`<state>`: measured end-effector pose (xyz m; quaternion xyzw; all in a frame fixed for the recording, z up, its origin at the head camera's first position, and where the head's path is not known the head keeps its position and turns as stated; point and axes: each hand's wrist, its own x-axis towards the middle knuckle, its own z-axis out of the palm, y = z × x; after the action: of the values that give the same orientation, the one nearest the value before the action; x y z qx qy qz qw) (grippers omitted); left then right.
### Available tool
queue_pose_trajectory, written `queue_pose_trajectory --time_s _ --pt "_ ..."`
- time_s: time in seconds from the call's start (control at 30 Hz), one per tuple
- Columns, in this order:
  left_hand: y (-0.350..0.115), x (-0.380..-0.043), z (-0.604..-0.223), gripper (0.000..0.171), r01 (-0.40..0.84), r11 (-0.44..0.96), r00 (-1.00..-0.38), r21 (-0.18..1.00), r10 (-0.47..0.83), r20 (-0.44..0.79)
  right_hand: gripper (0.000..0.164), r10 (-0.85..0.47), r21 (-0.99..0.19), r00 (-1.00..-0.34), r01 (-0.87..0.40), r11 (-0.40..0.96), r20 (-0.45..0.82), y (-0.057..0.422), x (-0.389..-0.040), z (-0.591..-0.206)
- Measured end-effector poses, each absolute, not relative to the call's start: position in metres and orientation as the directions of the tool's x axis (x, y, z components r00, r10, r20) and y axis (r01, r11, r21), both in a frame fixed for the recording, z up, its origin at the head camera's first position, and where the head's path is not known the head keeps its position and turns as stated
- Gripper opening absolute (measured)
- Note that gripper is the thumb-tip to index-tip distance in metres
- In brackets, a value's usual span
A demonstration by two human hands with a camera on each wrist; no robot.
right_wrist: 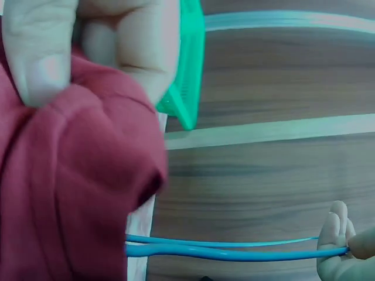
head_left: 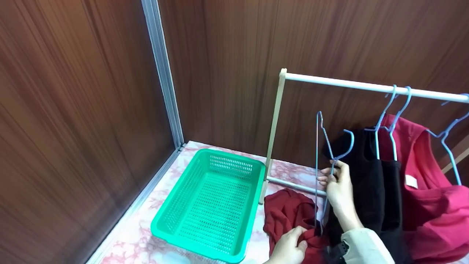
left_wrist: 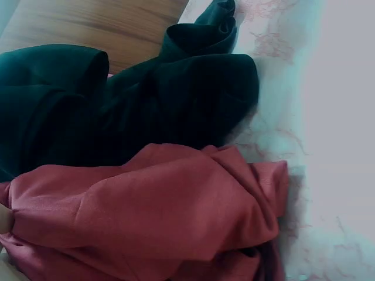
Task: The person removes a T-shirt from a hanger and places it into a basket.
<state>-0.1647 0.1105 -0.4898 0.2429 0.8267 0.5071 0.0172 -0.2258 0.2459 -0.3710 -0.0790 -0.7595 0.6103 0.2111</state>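
Toward the bottom of the head view, right of centre, I have the left hand (head_left: pixel 291 246) clamped on a dark red cloth (head_left: pixel 287 209), which lies bunched beside the foot of a white rack (head_left: pixel 340 83). Above and to the right, my right hand (head_left: pixel 340 187) pinches a blue hanger (head_left: pixel 316 165) just below its hook; the hook is off the rail, and the hanger's lower end disappears at the cloth. My right wrist view shows the left thumb and fingers pinching cloth at upper left, the right hand on the wire at lower right. In my left wrist view the cloth fills the lower left and middle, below dark fabric (left_wrist: pixel 176 99). Left of centre in the head view, I see a green basket (head_left: pixel 210 194); at far right hang a black garment (head_left: pixel 361 183) and a pinkish-red garment (head_left: pixel 439 220).
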Motion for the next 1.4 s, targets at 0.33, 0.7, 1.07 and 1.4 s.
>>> queue_pose_trajectory --time_s 0.33,0.7,1.07,1.4 --pt "0.107 -0.167 -0.504 0.019 0.304 0.505 -0.905 0.808 0.417 0.08 0.043 0.393 -0.948 -0.879 -0.174 0.266 0.271 0.247 -0.226 -0.373" --pt "0.112 -0.17 -0.517 0.016 0.23 0.619 -0.954 0.751 0.297 0.048 0.043 0.346 -0.959 -0.911 -0.143 0.246 0.224 0.249 -0.224 -0.371" --pt "0.119 -0.185 -0.539 0.045 0.206 0.718 -0.978 0.664 0.16 0.132 0.042 0.286 -0.963 -0.944 -0.089 0.253 0.163 0.248 -0.222 -0.372" --pt "0.121 -0.198 -0.534 0.094 0.122 0.744 -0.914 0.657 0.342 -0.217 0.043 0.31 -0.915 -0.927 -0.077 0.395 0.212 0.248 -0.223 -0.372"
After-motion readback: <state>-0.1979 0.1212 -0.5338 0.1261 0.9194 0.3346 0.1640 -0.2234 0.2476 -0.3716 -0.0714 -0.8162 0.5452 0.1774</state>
